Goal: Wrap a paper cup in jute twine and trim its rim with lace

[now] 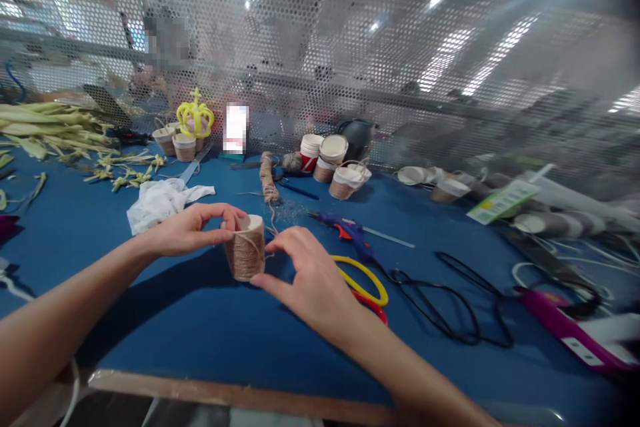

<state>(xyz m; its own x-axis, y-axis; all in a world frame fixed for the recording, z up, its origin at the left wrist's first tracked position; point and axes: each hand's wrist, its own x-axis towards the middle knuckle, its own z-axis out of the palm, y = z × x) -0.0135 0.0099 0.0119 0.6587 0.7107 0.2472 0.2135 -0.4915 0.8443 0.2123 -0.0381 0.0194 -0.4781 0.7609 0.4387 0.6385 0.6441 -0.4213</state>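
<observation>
A paper cup wrapped in brown twine is upright just above or on the blue table, between both hands. My left hand grips its upper left rim, fingertips over the edge and thumb against the side. From the right, my right hand holds the cup with its thumb low on the wall and its fingers higher up near the loose strand. That strand leads back toward a hank of twine behind the cup. Yellow-and-red-handled scissors lie beside my right wrist, their blades hidden.
A blue glue gun with a black cord lies right of centre. White crumpled cloth sits left. Several twine-wrapped cups stand along the perforated metal screen. Dried husks are far left; a magenta tool lies right.
</observation>
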